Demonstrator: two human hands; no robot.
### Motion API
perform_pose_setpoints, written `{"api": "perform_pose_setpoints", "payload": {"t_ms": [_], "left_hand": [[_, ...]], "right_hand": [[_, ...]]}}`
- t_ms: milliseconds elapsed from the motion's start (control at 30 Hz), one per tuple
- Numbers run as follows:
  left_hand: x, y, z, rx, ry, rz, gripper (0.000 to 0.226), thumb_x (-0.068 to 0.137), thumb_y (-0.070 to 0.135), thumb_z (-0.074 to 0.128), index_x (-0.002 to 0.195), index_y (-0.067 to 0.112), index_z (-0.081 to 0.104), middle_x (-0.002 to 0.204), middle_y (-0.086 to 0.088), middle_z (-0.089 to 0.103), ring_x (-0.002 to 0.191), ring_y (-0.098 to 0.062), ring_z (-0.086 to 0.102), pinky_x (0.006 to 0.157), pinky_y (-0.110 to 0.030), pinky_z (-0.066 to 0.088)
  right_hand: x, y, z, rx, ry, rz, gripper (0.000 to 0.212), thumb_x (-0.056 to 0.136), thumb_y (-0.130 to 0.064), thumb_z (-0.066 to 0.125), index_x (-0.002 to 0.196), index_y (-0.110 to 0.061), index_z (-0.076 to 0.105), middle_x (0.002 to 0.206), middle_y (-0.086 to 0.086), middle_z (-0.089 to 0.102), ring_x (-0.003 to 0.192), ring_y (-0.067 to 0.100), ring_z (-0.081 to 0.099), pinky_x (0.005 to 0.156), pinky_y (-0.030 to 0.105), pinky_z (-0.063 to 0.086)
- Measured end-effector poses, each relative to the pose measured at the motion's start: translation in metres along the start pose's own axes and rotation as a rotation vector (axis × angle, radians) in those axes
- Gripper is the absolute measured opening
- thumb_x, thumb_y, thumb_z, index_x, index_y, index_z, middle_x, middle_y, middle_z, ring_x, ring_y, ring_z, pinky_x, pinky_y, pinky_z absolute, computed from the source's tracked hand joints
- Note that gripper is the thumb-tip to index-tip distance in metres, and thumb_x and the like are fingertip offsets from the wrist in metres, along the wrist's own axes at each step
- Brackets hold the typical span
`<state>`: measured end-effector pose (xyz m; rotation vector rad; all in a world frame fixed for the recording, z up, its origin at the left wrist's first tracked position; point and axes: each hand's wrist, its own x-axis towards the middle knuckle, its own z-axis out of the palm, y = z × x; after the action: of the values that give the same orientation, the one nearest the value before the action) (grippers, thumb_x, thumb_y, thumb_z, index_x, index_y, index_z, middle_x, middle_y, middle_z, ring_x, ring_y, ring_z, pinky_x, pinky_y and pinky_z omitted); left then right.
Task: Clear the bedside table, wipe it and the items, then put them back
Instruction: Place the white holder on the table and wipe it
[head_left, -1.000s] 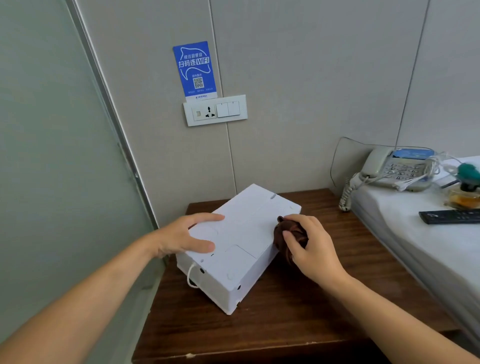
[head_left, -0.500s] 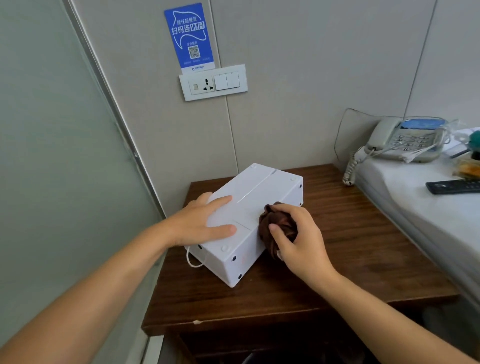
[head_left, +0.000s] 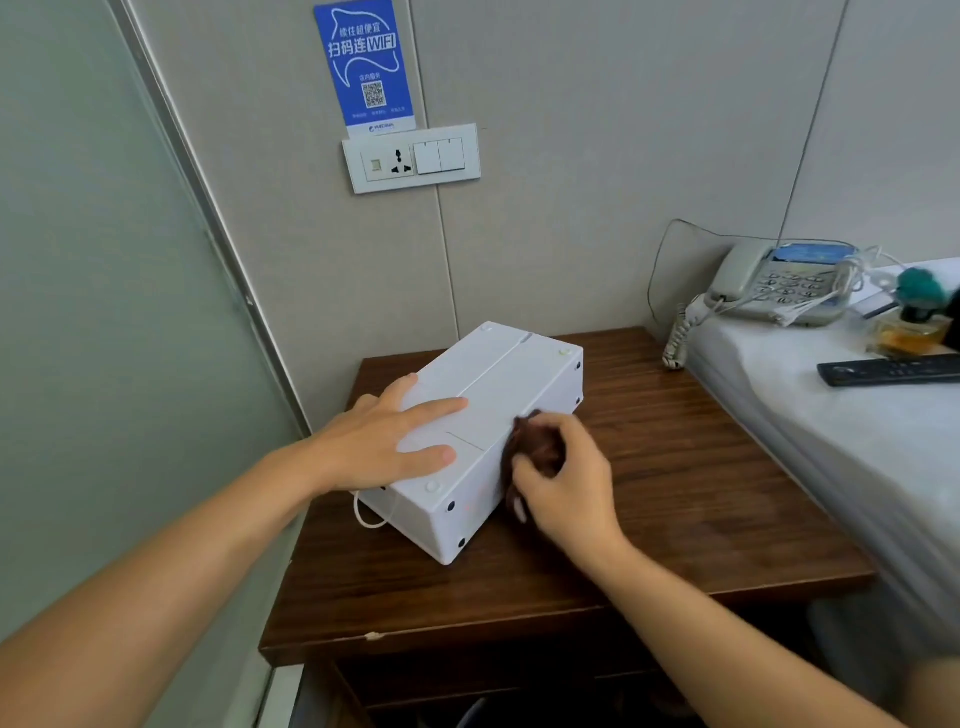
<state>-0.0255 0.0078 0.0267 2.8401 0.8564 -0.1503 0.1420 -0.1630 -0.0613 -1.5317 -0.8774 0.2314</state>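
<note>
Wiping the white box (head_left: 493, 415) along its right side, the right hand (head_left: 563, 486) is clenching a soft brown cloth (head_left: 535, 447); the left hand (head_left: 384, 441) is pressing flat, fingers spread, atop the box, which is probably light and slippery.

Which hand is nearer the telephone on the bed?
Right. The right hand wipes the white box's bed-facing side with a brown cloth; the left hand rests flat on its top, farther from the telephone.
</note>
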Motion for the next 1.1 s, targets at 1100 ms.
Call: {"api": "perform_pose_setpoints", "payload": {"t_ms": [1100], "left_hand": [[0.004, -0.004, 0.006, 0.054, 0.025, -0.053, 0.064, 0.088, 0.085, 0.037, 0.138, 0.083, -0.002, 0.170, 0.012, -0.010, 0.143, -0.028, 0.023, 0.108, -0.045, 0.036]], "right_hand": [[0.138, 0.032, -0.017, -0.014, 0.057, 0.247, 0.013, 0.100, -0.018, 0.062, 0.104, -0.030, 0.063, 0.100, 0.007, 0.072, 0.077, 0.028, 0.068, 0.076, 0.046, 0.063]]}}
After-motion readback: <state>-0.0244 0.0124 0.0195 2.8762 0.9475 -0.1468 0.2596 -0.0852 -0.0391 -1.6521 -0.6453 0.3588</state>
